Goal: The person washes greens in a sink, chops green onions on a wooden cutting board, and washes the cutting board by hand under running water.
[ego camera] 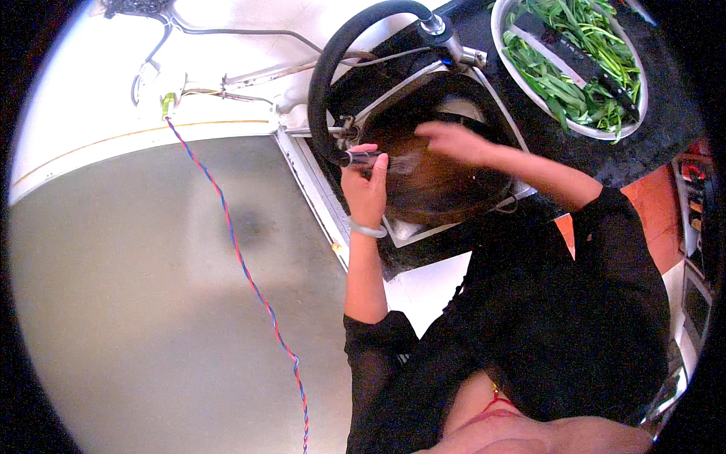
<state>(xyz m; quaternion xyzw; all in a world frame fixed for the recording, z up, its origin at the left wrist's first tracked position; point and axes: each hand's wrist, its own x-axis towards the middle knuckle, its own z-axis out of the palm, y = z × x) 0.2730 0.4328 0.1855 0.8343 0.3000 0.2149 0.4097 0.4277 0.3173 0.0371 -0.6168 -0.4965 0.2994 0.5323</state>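
My left hand (366, 181), with a pale bangle at the wrist, grips the spray end (363, 159) of a black flexible faucet hose (320, 74). Water sprays from it to the right, into a large round dark vessel (454, 187), perhaps a wok, which sits in the sink (405, 230). Over the vessel is my right hand (454, 142), blurred, its fingers pointing left; whether it holds anything cannot be told. The vessel's inside looks brown and wet, with its details blurred.
A white oval bowl (641, 108) of leafy greens (595, 85) stands on the black counter (669, 74) at upper right, a black-handled knife (618, 93) lying on the greens. A twisted red and blue cord (244, 267) crosses the grey surface (142, 255) at left.
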